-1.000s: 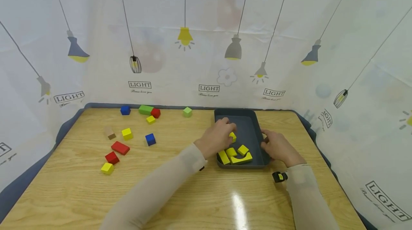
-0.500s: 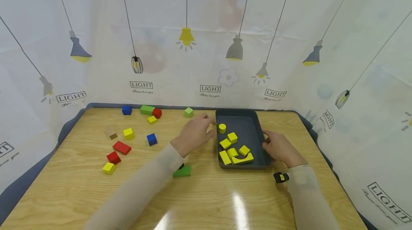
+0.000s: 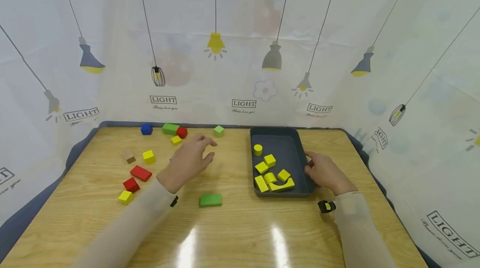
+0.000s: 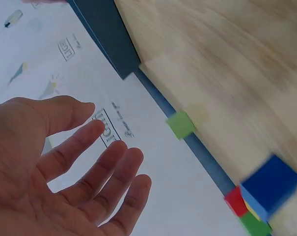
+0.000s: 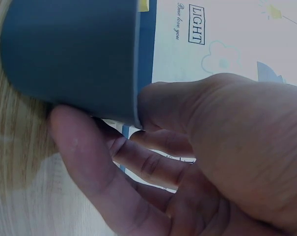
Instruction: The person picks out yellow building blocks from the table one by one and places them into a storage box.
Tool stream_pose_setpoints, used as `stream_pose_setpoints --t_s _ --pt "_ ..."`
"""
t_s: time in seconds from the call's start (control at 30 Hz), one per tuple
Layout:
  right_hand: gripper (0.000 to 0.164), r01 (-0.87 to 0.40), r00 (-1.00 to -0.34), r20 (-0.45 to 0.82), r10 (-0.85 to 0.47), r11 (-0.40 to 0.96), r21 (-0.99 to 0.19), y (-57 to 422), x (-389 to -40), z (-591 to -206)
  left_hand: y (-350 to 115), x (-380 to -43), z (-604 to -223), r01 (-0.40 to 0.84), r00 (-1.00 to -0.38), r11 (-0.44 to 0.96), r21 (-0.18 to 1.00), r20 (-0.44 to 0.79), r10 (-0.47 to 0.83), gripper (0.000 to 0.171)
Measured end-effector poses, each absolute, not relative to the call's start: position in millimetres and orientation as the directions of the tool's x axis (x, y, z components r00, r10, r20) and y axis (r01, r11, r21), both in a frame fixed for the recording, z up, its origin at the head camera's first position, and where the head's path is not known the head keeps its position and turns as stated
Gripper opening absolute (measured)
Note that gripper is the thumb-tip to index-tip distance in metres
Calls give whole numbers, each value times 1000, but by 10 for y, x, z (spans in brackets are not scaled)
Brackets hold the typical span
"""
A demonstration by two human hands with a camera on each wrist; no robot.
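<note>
My left hand [image 3: 187, 161] hovers left of the tray with its fingers loosely spread and nothing in them. In the left wrist view that hand [image 4: 74, 162] appears palm side, bare. A blue block [image 4: 271, 187] is near it; in the head view the hand covers nearly all of it. My right hand [image 3: 328, 172] grips the right wall of the dark grey tray [image 3: 281, 139], thumb on the rim [image 5: 137, 64] in the right wrist view. Inside the tray lie several yellow blocks, among them a cylinder [image 3: 258, 150], a cube [image 3: 270, 160] and an arch piece [image 3: 282, 185].
Left on the wooden table [image 3: 232, 234] are a red rectangular block [image 3: 141, 173], a red block [image 3: 131, 184], yellow cubes [image 3: 148, 157] and a plain wood block [image 3: 129, 156]. A green block [image 3: 211, 200] lies in front; a light green cube [image 3: 218, 131] sits at the back edge.
My left hand has come out of the tray and moved left over the table, uncovering the yellow cylinder, other yellow blocks and the green block. My right hand stays on the tray.
</note>
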State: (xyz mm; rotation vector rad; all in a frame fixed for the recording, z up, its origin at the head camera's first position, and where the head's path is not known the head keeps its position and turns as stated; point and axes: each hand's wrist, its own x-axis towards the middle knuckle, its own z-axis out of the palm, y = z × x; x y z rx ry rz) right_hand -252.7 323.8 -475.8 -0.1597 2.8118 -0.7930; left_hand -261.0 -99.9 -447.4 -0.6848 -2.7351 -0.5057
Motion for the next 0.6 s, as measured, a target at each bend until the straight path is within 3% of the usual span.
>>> stream_pose_setpoints --t_s 0.6 --pt "59 -56 -971 -167 -169 846 -531 3238 -2525 -4774 -2118 -2020 -4666 362 -914 891 275 291 282 30"
